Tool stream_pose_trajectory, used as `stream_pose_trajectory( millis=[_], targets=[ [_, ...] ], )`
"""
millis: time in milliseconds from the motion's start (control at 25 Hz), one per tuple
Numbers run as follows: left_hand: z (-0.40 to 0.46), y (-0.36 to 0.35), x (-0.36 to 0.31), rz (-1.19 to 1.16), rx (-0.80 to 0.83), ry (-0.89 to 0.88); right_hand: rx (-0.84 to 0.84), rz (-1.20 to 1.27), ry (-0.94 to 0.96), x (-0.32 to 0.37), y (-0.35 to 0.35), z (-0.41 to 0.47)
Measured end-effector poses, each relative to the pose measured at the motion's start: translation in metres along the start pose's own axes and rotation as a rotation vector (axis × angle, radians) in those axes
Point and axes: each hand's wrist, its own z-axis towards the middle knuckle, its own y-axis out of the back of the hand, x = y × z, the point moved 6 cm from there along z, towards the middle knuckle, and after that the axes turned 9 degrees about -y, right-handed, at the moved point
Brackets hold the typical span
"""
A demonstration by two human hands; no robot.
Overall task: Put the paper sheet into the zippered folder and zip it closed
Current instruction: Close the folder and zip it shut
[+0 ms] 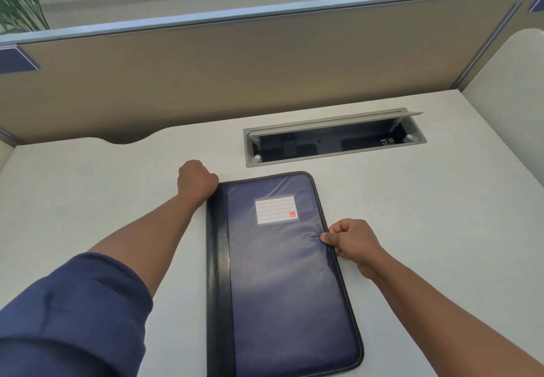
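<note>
A dark blue zippered folder point(282, 282) lies flat and shut on the white desk, with a black spine strip along its left side and a white lined label point(276, 210) near its top. My left hand point(196, 181) is fisted at the folder's far left corner, touching it. At the middle of the right edge, my right hand point(351, 244) has its fingers pinched on the folder's zipper edge. The zipper pull is hidden by the fingers. No paper sheet is visible.
A grey cable box point(334, 141) with its lid raised is sunk into the desk point(88, 200) just behind the folder. A beige partition point(235, 67) walls the back, and a white panel point(512, 105) stands at the right.
</note>
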Motion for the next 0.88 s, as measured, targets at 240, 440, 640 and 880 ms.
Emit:
stream_pose_trajectory(
  millis=[240, 440, 640, 880],
  targets=[
    [-0.027, -0.002, 0.01, -0.232, -0.054, 0.005, 0.049, 0.02, -0.003, 0.001, 0.0, -0.003],
    [-0.077, -0.005, 0.023, -0.355, 0.001, 0.027, 0.022, 0.017, 0.039, -0.001, 0.002, -0.013],
    [-0.164, -0.006, 0.037, -0.476, 0.084, 0.002, -0.01, 0.058, 0.122, -0.015, 0.001, -0.038],
    [-0.246, 0.001, 0.049, -0.444, 0.127, -0.053, -0.085, -0.053, 0.23, -0.051, -0.005, -0.09]
  ],
)
